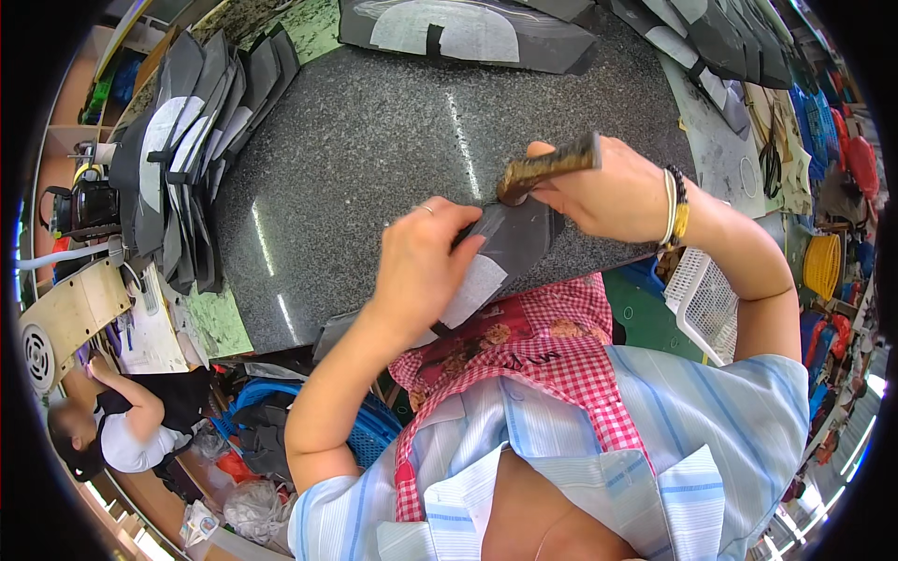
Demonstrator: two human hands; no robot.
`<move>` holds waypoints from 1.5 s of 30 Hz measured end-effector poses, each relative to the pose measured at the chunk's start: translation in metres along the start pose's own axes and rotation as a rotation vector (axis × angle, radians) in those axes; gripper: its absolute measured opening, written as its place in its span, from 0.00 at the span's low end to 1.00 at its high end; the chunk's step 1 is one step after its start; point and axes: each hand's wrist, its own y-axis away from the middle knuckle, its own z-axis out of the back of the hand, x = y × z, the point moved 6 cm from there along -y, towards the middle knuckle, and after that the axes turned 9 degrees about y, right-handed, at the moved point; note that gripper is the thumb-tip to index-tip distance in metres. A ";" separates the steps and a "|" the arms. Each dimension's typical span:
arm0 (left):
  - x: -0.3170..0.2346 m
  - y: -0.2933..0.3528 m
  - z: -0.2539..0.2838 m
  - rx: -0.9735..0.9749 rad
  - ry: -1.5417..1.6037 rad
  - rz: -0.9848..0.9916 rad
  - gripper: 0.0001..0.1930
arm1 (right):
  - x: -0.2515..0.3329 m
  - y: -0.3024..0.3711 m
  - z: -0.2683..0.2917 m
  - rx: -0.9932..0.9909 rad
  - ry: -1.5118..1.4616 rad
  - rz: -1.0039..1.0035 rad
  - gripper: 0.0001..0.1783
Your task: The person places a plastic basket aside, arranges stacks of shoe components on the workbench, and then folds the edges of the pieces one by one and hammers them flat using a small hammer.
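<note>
My left hand (423,257) pinches the edge of a dark grey fabric panel (519,234) between thumb and fingers. The panel lies along the near edge of a speckled dark stone table (365,140), and a pale grey patch (475,288) on it hangs toward my apron. In my right hand (622,192) is a hammer (552,168) with a worn brown head. Its round face rests on or just above the panel's far edge, close to my left fingertips. My right fingers hide the handle.
Stacked grey panels with pale patches (178,159) stand at the left; others (444,33) lie at the far edge and far right. A white plastic basket (706,304) is below right, a blue basket (374,430) below left. Another person (140,430) sits beyond the left side.
</note>
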 end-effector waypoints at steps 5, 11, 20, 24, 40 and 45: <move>-0.026 0.022 -0.024 -0.132 -0.482 -0.299 0.14 | 0.009 0.001 0.000 -0.192 0.003 0.046 0.09; -0.005 0.030 -0.008 -0.123 -0.195 -0.234 0.12 | 0.016 -0.003 -0.009 -0.077 0.086 0.080 0.10; 0.009 0.051 0.004 -0.127 -0.102 -0.179 0.09 | 0.050 0.007 -0.009 -0.122 0.035 -0.011 0.11; -0.007 0.064 -0.007 -0.241 -0.372 -0.368 0.10 | 0.056 0.001 -0.006 -0.157 -0.016 0.130 0.11; -0.007 0.010 -0.023 -0.306 -0.127 -0.472 0.06 | 0.027 0.010 0.014 -0.020 0.129 -0.148 0.10; 0.007 0.002 0.001 0.018 0.000 -0.105 0.10 | 0.012 0.033 0.006 -0.026 0.145 -0.197 0.11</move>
